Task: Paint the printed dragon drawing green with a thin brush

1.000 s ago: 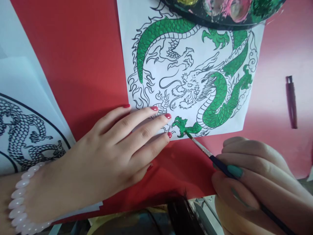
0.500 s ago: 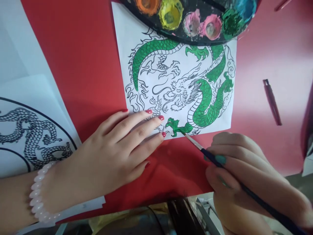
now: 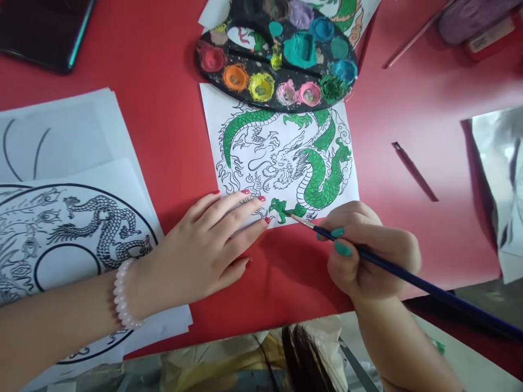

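My left hand [image 3: 216, 239] lies flat with its fingers spread, fingertips resting on the lower left edge of a dragon drawing [image 3: 245, 141]. Much of the dragon's body is painted green; its head and flames are still white with black lines. My right hand [image 3: 359, 245] pinches a thin paintbrush [image 3: 402, 276] with a dark blue handle. The brush tip touches the green claw at the sheet's near edge. A black paint palette [image 3: 261, 106] with several colour wells covers the far edge of the drawing.
Printed sheets [image 3: 122, 179] with circular dragon designs lie under my left forearm. A black phone-like device [image 3: 44, 32] is at the far left. Right of the drawing lies a dark red pen-like stick [image 3: 415, 171]; bottles [image 3: 494, 38] stand at the far right corner.
The view has pulled back, showing more of the table and the whole palette. My right hand has turned, and the brush tip has shifted slightly left along the green claw. My left hand stays on the sheet.
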Tool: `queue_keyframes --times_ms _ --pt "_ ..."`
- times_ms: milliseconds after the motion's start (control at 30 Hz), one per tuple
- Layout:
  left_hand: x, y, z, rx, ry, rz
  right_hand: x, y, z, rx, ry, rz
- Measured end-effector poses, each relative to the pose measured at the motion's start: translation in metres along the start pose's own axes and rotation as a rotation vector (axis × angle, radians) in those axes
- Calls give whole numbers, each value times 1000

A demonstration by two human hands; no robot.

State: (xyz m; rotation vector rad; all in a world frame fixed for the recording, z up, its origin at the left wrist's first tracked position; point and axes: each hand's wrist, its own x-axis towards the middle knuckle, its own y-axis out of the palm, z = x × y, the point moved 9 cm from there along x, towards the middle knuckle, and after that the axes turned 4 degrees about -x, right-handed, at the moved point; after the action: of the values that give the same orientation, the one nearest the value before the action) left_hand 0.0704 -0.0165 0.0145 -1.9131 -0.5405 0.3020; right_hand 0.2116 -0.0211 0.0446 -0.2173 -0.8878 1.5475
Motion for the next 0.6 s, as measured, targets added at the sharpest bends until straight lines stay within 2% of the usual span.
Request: queue_keyframes --times_ms 100,467,600 --pt "0 0 0 -3 -3 -7 5 2 9 26 -91 -29" --pt "-2 -4 -1 19 1 -28 4 4 12 -10 -134 -20" --pt "-4 -4 -2 23 10 -49 2 -5 12 4 -139 -85"
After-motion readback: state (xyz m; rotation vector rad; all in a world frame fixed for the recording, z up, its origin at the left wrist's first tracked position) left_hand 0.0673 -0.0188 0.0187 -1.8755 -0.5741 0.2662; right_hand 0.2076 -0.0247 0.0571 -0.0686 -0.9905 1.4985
